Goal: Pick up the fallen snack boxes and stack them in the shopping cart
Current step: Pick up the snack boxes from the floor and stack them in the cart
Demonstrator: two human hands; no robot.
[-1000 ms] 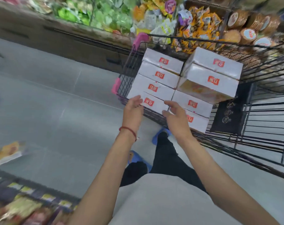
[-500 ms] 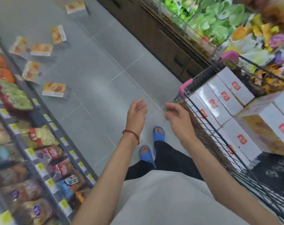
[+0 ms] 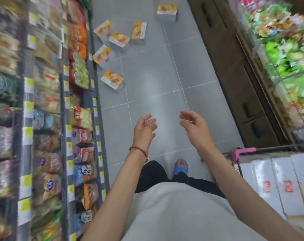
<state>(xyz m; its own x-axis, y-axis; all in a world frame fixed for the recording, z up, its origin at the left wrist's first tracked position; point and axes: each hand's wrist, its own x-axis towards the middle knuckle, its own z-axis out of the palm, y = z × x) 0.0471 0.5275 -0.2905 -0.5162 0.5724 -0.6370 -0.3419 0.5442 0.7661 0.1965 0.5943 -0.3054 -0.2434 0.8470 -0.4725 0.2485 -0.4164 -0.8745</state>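
Left hand (image 3: 144, 128): raised over the floor (image 3: 165, 70), fingers loosely curved and slightly spread, holding nothing; palm turned toward the other hand.
Right hand (image 3: 193, 127): level with the left and apart from it, fingers relaxed and part-curled, holding nothing.
Fallen snack boxes (image 3: 112, 79): six boxes with yellow-and-orange faces, scattered on the floor ahead, well apart from both hands. The nearest lies just beside the foot of the shelf (image 3: 64, 108). A second lies farther along the same edge, then three lie close together. The last lies alone at the top of the view.
Shopping cart (image 3: 276, 148): lower right corner, beside the right forearm; its pink handle (image 3: 243, 151) points toward the person.
Stacked boxes (image 3: 278, 186): white boxes with red labels, packed side by side inside the cart.
Floor: grey tiles with pale joints, forming the aisle.
Shelf: left side, tiers of bagged snacks with yellow price tags along the edges; heavily blurred.
Produce display (image 3: 287, 54): right side, green leafy goods above a dark brown cabinet (image 3: 234, 84); blurred.
Bracelet (image 3: 139, 150): red cord around the left wrist.
Sandal (image 3: 180, 166): blue, on the one foot seen between the forearms.
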